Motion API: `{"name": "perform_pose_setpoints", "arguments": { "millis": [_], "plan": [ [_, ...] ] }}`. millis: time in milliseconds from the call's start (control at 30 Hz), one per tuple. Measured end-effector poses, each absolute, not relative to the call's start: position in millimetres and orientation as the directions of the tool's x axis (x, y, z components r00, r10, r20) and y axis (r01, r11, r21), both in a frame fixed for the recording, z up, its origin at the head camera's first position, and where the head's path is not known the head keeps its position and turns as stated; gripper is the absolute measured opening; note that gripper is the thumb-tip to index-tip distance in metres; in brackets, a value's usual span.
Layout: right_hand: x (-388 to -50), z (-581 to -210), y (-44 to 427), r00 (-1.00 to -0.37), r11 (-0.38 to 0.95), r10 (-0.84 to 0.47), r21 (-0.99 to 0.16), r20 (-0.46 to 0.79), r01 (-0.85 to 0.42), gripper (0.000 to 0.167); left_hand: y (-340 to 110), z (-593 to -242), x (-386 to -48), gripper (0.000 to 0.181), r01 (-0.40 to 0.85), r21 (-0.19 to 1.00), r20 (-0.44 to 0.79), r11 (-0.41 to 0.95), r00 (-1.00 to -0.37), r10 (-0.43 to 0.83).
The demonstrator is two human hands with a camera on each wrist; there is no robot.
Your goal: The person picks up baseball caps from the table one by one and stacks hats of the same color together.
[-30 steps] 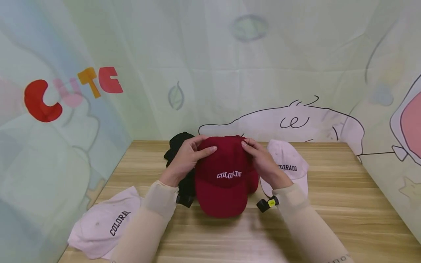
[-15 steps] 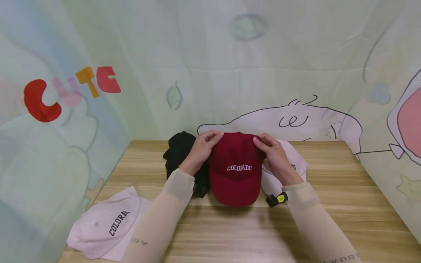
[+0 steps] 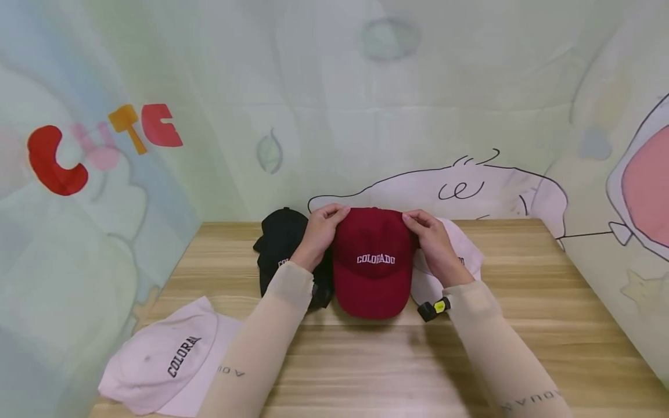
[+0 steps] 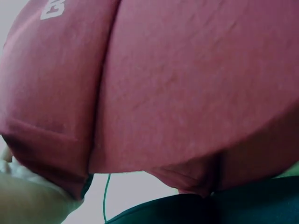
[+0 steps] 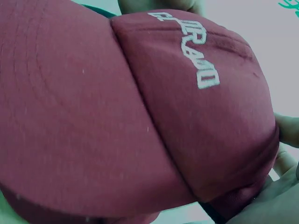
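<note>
A dark red baseball cap (image 3: 372, 264) with white COLORADO lettering is upright in the middle of the head view, brim toward me. My left hand (image 3: 320, 233) pinches the upper left of its crown with thumb and fingers. On the upper right of the crown, my right hand (image 3: 435, 244) grips it the same way. Both wrist views are mostly filled by the red cap (image 4: 187, 84); more red fabric shows under its brim (image 5: 70, 116), and I cannot tell if it is a second cap. Whether the cap touches the table is unclear.
Left of the red cap lies a black cap (image 3: 279, 232), partly behind my left hand. A pale pink cap (image 3: 462, 241) is partly hidden behind my right hand. Another pale pink cap (image 3: 162, 354) lies at the wooden table's (image 3: 366, 371) front left. Printed cloth walls (image 3: 340, 116) stand around it.
Both hands have moved the red cap to the right and farther back, between the black cap and the right pink cap. The left hand has shifted right, uncovering more of the black cap.
</note>
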State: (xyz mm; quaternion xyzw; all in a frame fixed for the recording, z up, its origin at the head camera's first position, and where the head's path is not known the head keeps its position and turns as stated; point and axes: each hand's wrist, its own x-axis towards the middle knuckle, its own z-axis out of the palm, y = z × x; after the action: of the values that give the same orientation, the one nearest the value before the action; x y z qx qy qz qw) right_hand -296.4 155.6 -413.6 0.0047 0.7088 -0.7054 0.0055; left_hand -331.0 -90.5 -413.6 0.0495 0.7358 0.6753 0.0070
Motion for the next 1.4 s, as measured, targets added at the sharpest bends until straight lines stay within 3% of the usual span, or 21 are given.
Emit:
{"name": "perform_pose_setpoints", "arguments": {
  "millis": [433, 667, 900, 1133, 1400],
  "plan": [
    [-302.9, -417.4, 154.8, -0.992, 0.007, 0.093, -0.996, -0.091, 0.092, 0.016, -79.9, -421.8, -340.2, 0.025, 0.044, 0.998, 0.043, 0.041, -0.998, 0.036],
    [-301.2, -426.5, 135.5, -0.977, 0.040, 0.184, -0.993, -0.103, 0.113, 0.035, -77.8, -429.4, -344.7, 0.027, 0.007, 1.000, 0.007, 0.014, -1.000, 0.003],
    [-287.0, -443.2, 123.5, -0.991, 0.192, 0.127, -0.981, 0.037, -0.012, 0.052, -76.6, -439.8, -348.6, 0.026, -0.014, 1.000, -0.014, 0.007, -1.000, -0.020],
    [-278.2, -458.7, 109.9, -0.996, 0.274, 0.054, -0.960, 0.065, -0.048, 0.062, -74.9, -450.0, -345.3, 0.029, -0.002, 0.998, 0.002, 0.059, -0.998, -0.056],
    [-278.2, -470.5, 106.1, -0.998, 0.329, -0.012, -0.943, 0.055, -0.056, 0.072, -65.7, -448.7, -318.3, 0.055, 0.025, 0.976, 0.035, 0.217, -0.999, -0.041]
  ]
}}
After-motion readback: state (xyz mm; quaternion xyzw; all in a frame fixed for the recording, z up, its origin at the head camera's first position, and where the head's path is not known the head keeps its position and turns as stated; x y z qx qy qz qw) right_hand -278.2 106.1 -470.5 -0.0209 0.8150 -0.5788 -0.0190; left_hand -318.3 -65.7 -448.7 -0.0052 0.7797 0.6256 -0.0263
